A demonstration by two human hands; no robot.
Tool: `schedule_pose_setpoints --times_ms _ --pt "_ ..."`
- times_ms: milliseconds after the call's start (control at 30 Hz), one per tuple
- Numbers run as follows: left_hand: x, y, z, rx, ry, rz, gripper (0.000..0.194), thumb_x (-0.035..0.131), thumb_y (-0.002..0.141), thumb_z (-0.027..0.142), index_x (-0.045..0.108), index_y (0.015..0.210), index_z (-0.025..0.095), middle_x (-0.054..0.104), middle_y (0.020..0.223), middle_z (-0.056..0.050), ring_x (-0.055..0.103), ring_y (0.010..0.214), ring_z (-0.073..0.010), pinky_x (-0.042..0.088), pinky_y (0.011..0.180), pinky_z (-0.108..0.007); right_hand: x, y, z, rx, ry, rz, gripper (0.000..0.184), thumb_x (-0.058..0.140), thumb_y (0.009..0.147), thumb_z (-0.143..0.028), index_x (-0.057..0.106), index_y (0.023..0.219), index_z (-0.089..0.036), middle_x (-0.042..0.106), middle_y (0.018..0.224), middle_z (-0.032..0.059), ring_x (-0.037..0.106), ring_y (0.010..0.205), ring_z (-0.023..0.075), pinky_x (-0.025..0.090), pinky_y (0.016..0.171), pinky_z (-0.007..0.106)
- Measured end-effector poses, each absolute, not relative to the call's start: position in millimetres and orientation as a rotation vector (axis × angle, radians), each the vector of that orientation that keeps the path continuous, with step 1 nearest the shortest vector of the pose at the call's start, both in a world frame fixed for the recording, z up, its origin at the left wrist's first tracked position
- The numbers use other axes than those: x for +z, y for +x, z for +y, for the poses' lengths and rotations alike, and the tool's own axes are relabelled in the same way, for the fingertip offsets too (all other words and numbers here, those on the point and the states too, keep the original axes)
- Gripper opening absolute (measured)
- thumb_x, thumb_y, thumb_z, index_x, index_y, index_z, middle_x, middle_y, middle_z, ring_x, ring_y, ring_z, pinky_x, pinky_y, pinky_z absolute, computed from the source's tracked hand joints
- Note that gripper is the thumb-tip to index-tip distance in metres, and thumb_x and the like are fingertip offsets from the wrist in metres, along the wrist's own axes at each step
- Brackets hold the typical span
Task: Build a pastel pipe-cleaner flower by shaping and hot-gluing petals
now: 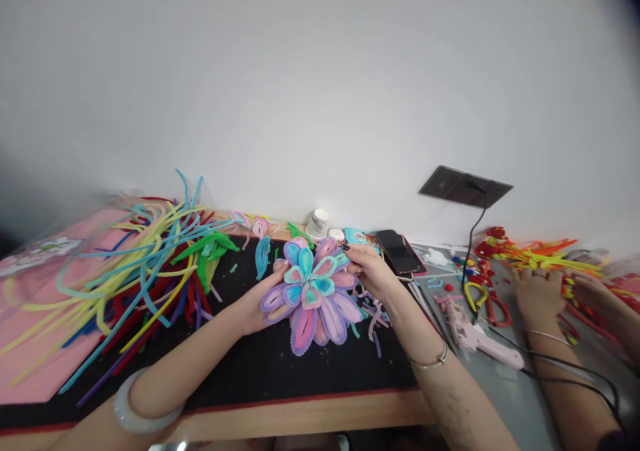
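Observation:
A large layered pipe-cleaner flower [320,311] is held up over the black mat, with teal and pink petals in its middle and lilac ones around the outside. My left hand [263,301] grips it from the left, its fingers partly hidden behind the petals. On the right side, my right hand [369,267] pinches an upper petal between thumb and fingers. Behind the flower, a loose teal pipe-cleaner petal [263,257] lies on the mat. Short purple and pink offcuts [376,314] are scattered to the right, close to my right wrist.
A heap of long coloured pipe cleaners [150,264] covers the left side, partly over a pink bag [35,364]. Along the wall stand a paper cup [319,224] and a phone [399,251]. A pink glue gun [480,341] with a cord lies right, near another person's hands [540,297].

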State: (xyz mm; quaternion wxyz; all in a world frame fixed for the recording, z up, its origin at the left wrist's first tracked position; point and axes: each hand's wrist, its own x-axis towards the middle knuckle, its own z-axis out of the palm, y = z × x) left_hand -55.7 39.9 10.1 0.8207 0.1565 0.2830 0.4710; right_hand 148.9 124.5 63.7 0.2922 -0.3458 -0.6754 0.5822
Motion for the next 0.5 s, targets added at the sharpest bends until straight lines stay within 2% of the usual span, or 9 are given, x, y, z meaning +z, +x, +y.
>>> schedule_pose_setpoints --times_ms 100,233,367,500 --pt "12.7 -55.7 39.5 0.998 0.315 0.653 0.046 0.034 0.098 0.034 0.066 0.070 0.016 0.044 0.035 0.006 0.035 0.027 -0.0072 0.045 0.044 -0.018 60.9 150.4 124.4 1.541 -0.940 -1.820 0.039 0.052 0.079 -0.052 0.034 0.061 -0.022 0.022 0.053 -0.0086 0.013 0.047 0.0071 0.010 0.047 0.025" --pt "13.0 -55.4 40.1 1.025 0.299 0.694 0.042 0.036 0.098 0.030 0.063 0.070 0.016 0.052 0.042 0.006 0.041 0.030 -0.0060 0.039 0.039 -0.015 72.2 156.5 125.8 1.459 -0.947 -1.943 0.038 0.054 0.082 -0.048 0.041 0.061 -0.019 0.032 0.058 -0.0054 0.024 0.053 0.0086 0.017 0.051 0.025" --pt "12.9 -54.5 40.1 1.029 0.295 0.719 0.035 0.041 0.096 0.028 0.062 0.071 0.015 0.061 0.052 0.003 0.055 0.042 -0.0077 0.045 0.047 -0.015 85.1 161.9 129.1 1.322 -0.954 -2.086 0.037 0.059 0.082 -0.043 0.043 0.060 -0.018 0.033 0.061 -0.0050 0.028 0.060 0.0100 0.021 0.056 0.025" --pt "15.7 -53.5 38.6 1.020 0.312 0.720 0.035 0.041 0.096 0.027 0.066 0.075 0.015 0.051 0.042 0.005 0.048 0.035 -0.0081 0.049 0.053 -0.018 84.7 165.6 131.8 1.426 -0.903 -2.038 0.036 0.063 0.080 -0.042 0.045 0.059 -0.018 0.032 0.059 -0.0056 0.026 0.057 0.0094 0.018 0.054 0.025"
